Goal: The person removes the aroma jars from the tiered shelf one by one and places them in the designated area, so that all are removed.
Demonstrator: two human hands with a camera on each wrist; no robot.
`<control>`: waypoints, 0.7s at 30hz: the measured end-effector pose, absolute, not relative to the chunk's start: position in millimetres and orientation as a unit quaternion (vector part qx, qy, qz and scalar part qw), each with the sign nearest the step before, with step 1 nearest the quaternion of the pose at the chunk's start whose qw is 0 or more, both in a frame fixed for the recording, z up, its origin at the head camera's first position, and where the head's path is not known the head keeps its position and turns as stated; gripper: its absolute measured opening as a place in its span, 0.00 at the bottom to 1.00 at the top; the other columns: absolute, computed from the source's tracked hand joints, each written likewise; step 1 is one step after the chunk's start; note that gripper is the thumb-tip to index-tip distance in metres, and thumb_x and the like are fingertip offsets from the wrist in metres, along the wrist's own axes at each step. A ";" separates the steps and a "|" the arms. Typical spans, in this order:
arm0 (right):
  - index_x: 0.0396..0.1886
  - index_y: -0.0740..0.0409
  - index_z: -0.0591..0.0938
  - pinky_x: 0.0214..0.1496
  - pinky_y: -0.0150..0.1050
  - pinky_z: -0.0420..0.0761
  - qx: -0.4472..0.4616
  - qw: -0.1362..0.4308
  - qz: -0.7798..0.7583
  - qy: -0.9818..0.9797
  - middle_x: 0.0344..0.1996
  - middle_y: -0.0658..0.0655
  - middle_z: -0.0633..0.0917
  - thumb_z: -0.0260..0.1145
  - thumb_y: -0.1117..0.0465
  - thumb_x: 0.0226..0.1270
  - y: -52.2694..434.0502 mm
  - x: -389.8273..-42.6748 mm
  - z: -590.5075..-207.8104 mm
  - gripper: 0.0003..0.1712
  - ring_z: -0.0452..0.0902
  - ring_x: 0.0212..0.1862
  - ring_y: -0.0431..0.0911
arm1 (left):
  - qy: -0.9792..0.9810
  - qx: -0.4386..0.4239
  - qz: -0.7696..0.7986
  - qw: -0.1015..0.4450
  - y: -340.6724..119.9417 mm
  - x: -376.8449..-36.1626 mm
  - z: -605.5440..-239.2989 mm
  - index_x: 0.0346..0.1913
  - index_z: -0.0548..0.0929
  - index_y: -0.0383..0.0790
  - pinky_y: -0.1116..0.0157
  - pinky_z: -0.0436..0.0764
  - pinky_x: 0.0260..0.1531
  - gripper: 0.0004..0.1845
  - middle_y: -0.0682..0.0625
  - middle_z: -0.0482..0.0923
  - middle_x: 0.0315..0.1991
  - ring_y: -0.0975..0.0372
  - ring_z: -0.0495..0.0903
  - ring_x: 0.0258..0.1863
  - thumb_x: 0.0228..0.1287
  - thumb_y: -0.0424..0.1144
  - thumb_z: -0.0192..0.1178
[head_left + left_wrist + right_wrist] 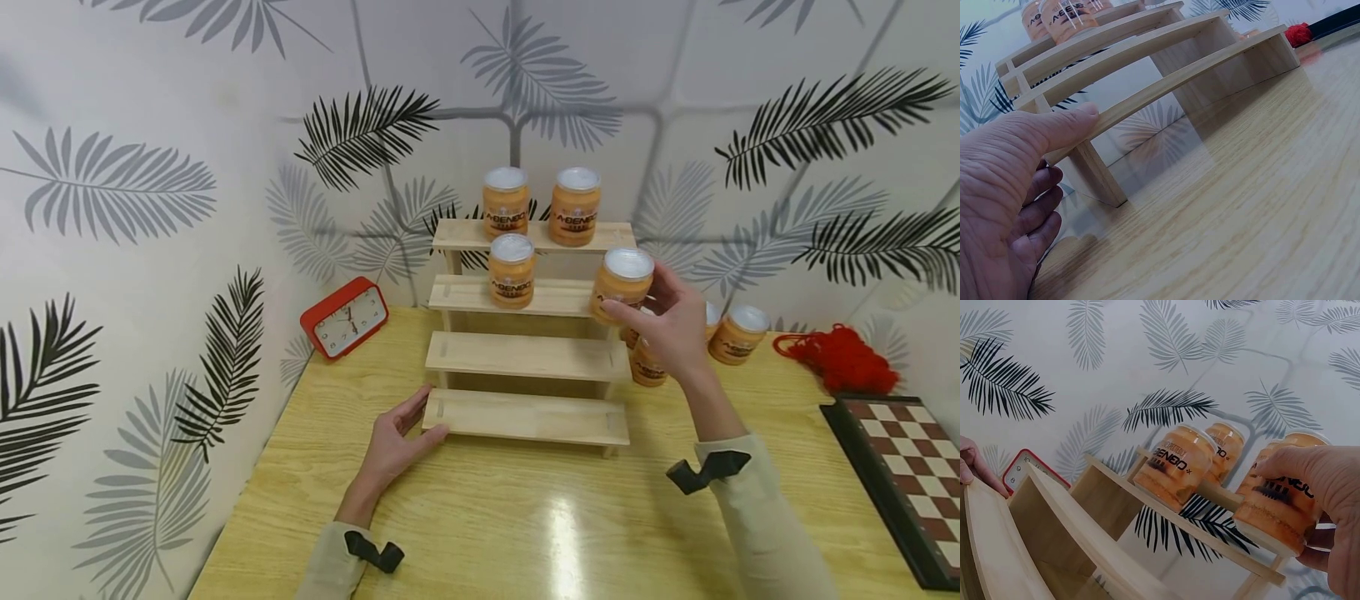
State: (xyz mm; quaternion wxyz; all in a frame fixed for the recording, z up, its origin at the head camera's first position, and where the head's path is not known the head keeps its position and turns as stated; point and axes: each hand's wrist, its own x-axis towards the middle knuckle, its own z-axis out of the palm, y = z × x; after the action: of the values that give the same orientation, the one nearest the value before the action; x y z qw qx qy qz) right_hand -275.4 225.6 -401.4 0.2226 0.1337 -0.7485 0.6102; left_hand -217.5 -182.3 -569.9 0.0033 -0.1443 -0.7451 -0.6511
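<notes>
A jar (624, 283) is held in the curled fingers of the right hand (671, 321) at the right end of the rack's (525, 358) second shelf, while the lowest shelf's left end is touched by the flat, relaxed left hand (393, 442) on the bench (525, 517).

I see white quilted walls (135, 100) printed with black and grey palm leaves, meeting in a corner. Yellow wood-grain table (525, 517), glossy, glare patch near the front edge. Red alarm clock (344, 317) leans at the left wall.
</notes>
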 end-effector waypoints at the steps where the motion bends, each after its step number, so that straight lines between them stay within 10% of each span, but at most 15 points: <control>1: 0.69 0.57 0.80 0.52 0.28 0.84 0.129 0.224 0.611 -0.748 0.51 0.49 0.87 0.81 0.69 0.57 227.9 -273.8 -401.0 0.38 0.84 0.50 0.41 | -0.745 -0.144 -0.652 0.003 -182.3 -217.6 -569.9 0.77 0.69 0.31 0.49 0.68 0.73 0.39 0.42 0.71 0.74 0.51 0.70 0.73 0.65 0.32 0.73; 21: 0.68 0.60 0.81 0.51 0.26 0.83 0.100 0.256 0.623 -0.733 0.52 0.50 0.87 0.79 0.76 0.56 274.1 -254.7 -412.8 0.37 0.84 0.52 0.42 | -0.746 -0.136 -0.652 0.000 -182.9 -219.1 -572.7 0.77 0.70 0.34 0.51 0.68 0.73 0.39 0.44 0.72 0.74 0.53 0.71 0.73 0.65 0.32 0.74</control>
State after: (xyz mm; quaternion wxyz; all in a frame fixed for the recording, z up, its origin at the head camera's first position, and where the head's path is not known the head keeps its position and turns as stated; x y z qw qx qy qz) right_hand -254.7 274.1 -412.8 0.2558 0.1002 -0.7325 0.6229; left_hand -219.1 -182.9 -572.7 -0.0004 -0.1355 -0.7460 -0.6520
